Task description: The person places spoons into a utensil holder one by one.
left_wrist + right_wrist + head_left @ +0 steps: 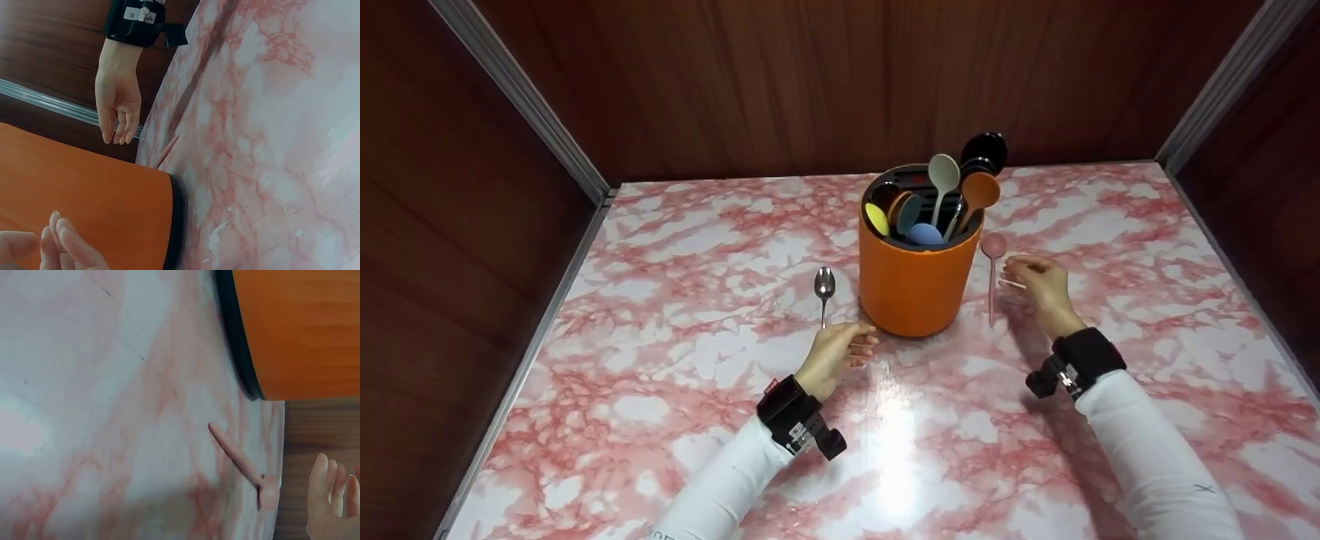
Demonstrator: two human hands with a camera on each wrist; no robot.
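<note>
My left hand [836, 352] hovers in front of the orange utensil holder [915, 292], its fingers loosely bent and nothing between them. A metal spoon [825, 283] lies left of the holder; the end of its handle is hidden behind that hand. On the holder's right side lies a pink spoon [994, 246], bowl toward the back wall. Just right of it, raised over the table, is my right hand [1041, 289], fingers relaxed and thumb apart from them. The right wrist view shows the pink spoon [233, 453] apart from these fingers [319, 486].
Several utensils stand in the holder's black slotted insert: a beige spoon [943, 174], an orange spoon [981, 191], a black ladle-like utensil [986, 152], a blue piece [925, 234] and a yellow piece [877, 219]. Dark wood panels [810, 90] enclose the pink marbled table [682, 450].
</note>
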